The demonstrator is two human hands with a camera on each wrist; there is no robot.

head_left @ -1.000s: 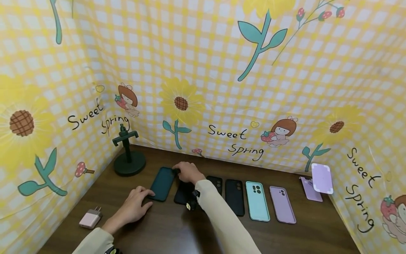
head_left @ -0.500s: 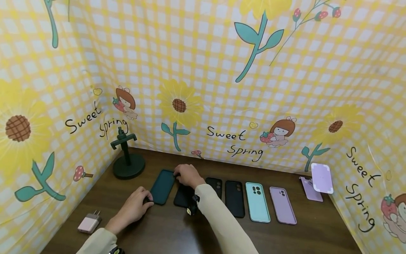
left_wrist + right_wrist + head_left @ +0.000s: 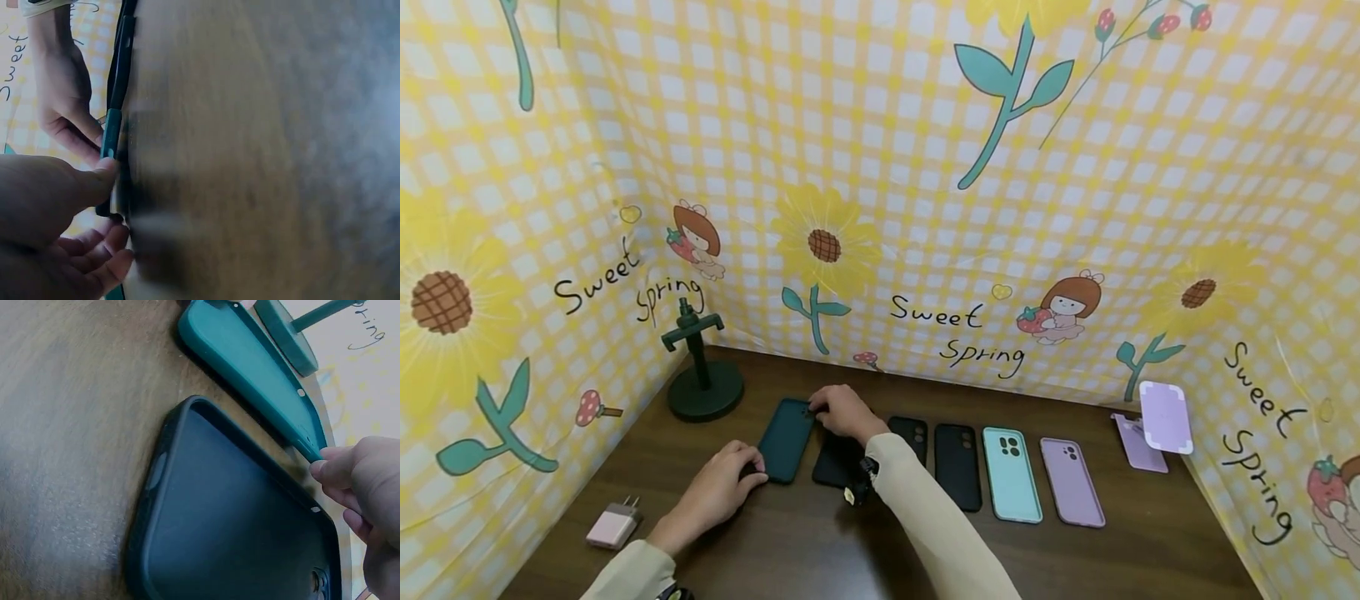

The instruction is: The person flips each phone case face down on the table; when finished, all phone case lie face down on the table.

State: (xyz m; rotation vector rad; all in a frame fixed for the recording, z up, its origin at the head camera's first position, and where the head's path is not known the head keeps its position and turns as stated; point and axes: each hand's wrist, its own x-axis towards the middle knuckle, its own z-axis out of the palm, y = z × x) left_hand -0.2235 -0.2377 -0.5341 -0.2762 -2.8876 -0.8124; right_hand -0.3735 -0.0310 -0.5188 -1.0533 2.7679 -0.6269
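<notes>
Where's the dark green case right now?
Head view: the dark green case lies at the left end of the case row, between the stand and a black case, held at both ends by the hands.

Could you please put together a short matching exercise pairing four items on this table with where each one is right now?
Things:
1. dark green phone case
2. lilac phone case
3. pink charger plug
4. dark green stand

Places:
A. far left corner of the table, by the wall
B. near left part of the table, beside the left sleeve
C. held at both ends between the left hand and the right hand
D. right end of the row of cases

Pairs: 1-C, 2-D, 3-B, 4-A
</notes>
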